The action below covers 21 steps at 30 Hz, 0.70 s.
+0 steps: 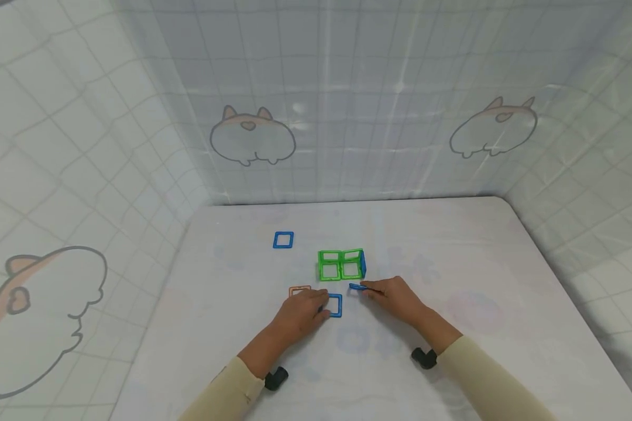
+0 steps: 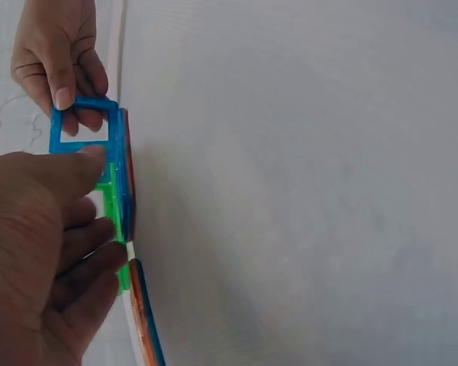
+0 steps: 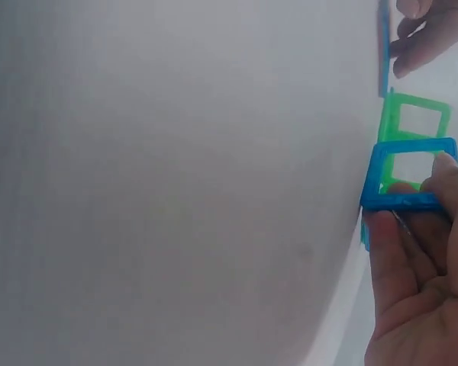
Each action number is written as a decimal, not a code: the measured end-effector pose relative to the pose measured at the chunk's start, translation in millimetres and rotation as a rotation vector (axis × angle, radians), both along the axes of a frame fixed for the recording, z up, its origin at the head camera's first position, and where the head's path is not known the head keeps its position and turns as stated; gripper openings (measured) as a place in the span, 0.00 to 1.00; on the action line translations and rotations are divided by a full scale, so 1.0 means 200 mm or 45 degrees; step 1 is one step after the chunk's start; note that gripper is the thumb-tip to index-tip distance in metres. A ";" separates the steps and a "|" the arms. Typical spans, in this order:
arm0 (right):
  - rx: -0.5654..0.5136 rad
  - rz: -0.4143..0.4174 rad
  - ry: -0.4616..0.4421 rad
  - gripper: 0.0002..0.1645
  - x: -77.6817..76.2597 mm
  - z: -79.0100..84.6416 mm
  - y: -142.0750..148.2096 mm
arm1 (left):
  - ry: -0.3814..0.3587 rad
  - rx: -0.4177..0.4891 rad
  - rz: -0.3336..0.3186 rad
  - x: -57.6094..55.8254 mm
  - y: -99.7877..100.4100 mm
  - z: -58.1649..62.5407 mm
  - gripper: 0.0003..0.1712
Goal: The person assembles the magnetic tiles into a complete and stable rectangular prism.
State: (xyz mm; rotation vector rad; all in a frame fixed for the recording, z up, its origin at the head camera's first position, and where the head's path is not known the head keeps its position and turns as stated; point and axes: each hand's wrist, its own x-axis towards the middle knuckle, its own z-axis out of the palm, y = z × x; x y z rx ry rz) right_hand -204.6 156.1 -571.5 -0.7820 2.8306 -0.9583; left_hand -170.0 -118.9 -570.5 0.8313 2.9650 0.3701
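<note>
Has a lone blue square [image 1: 282,247] toward the far edge of the surface [image 1: 453,251]; holds left hand [image 1: 300,316], fingers apart, over orange square [image 1: 299,287] and flat blue square [image 1: 339,305]; faces joined green frames [image 1: 340,271]; clamps raised blue square [image 1: 356,286] beside them in fingers of right hand [image 1: 395,298].

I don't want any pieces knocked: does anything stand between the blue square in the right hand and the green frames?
Nothing visible does. The head view shows only bare table between the held blue square and the green frames; the left hand is off to the left.
</note>
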 end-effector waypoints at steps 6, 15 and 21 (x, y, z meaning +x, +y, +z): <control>-0.136 -0.086 -0.124 0.18 -0.02 -0.02 0.00 | 0.015 0.115 0.124 -0.04 0.01 0.00 0.28; -0.201 -0.125 -0.180 0.19 -0.02 -0.03 -0.01 | 0.234 0.580 0.286 -0.12 -0.01 -0.01 0.24; -0.251 -0.184 -0.232 0.17 -0.02 -0.02 0.00 | 0.372 0.801 0.166 -0.16 -0.05 -0.02 0.17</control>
